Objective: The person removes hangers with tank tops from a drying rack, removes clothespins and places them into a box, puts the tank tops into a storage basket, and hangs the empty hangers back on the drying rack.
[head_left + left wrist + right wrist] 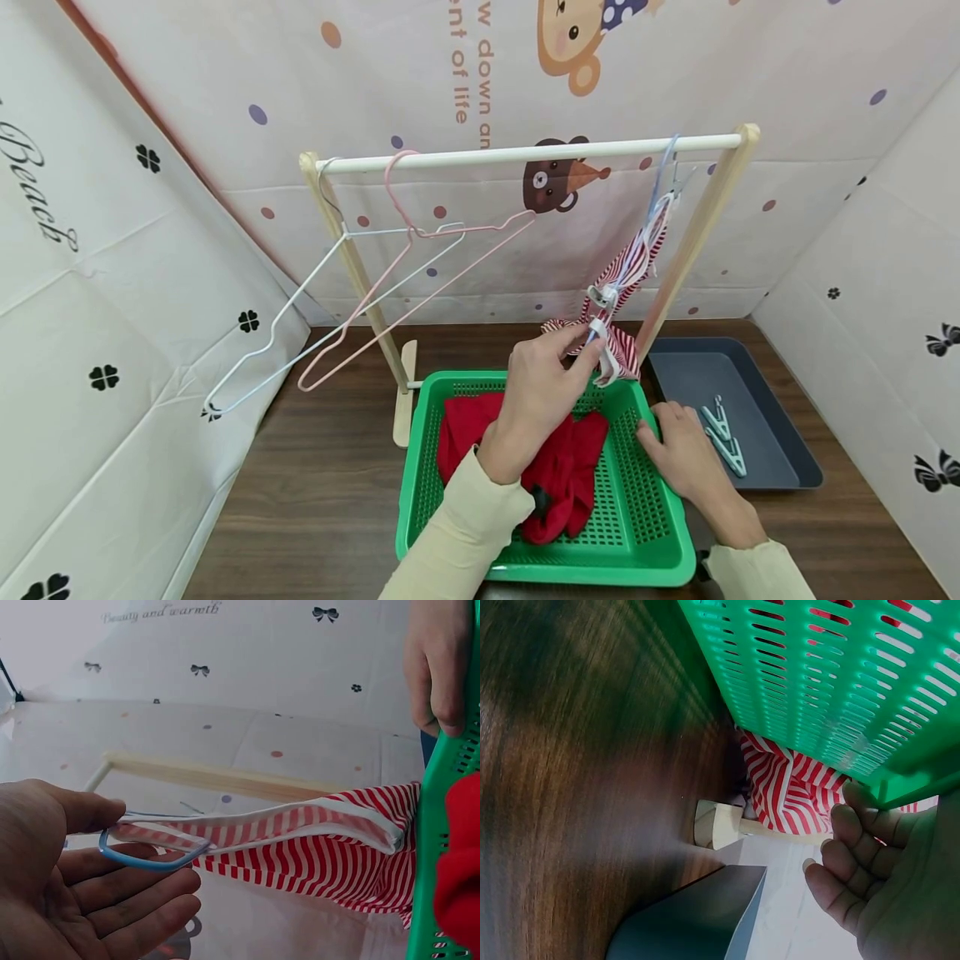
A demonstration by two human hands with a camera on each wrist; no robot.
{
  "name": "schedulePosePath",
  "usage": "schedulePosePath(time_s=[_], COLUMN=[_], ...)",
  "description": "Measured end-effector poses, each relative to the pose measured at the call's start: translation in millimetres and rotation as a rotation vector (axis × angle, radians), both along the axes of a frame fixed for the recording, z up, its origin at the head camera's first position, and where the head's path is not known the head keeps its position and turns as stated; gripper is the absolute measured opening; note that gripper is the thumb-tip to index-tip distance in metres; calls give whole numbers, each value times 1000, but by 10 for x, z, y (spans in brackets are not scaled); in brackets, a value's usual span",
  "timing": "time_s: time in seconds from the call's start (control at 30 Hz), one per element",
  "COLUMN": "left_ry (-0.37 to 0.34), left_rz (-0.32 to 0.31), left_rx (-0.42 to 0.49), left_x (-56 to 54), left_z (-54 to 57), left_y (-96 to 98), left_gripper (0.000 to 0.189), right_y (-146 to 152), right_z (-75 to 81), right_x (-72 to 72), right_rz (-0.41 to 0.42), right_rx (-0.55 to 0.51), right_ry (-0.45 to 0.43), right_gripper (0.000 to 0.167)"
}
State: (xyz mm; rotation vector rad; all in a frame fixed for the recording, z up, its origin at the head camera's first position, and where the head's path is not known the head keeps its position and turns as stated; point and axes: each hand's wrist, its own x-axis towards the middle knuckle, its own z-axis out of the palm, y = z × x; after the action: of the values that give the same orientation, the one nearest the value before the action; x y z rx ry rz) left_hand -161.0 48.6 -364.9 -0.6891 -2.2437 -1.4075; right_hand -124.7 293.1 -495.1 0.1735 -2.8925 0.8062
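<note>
A blue hanger (662,173) hangs at the right end of the white rail, carrying a red-and-white striped garment (322,862) with white trim. My left hand (542,379) pinches the lower end of this hanger between thumb and finger; in the left wrist view its other fingers extend below the blue loop. The garment's lower part hangs by the far right corner of the green basket (592,575). On that basket's right rim is my right hand (681,450), thumb on the inner side, fingers bent loosely outside. Red cloth (562,467) lies bunched in the basket.
White (277,321) and pink (360,308) hangers hang without clothes at the rail's left. The wooden rack's right post (697,237) stands just beyond the striped garment. Right of the basket, a dark grey tray (772,417) holds pale green clothes pegs (726,446).
</note>
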Motion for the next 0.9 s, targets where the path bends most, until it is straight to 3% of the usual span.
schedulePosePath(time_s=[0.37, 0.5, 0.67, 0.9], left_ry=[-17, -18, 15, 17], left_rz=[39, 56, 107, 153], left_rx=[-19, -27, -63, -62], left_x=[2, -2, -27, -26], left_z=[-29, -42, -42, -23], left_y=[65, 79, 89, 90], left_gripper=[25, 14, 34, 27], right_y=[-6, -9, -7, -6], right_z=[-4, -7, -7, -7], right_x=[1, 6, 5, -1], right_rz=[-1, 4, 2, 4], right_rx=[-12, -21, -26, -31], right_ry=[17, 20, 9, 7], right_gripper=[25, 25, 27, 27])
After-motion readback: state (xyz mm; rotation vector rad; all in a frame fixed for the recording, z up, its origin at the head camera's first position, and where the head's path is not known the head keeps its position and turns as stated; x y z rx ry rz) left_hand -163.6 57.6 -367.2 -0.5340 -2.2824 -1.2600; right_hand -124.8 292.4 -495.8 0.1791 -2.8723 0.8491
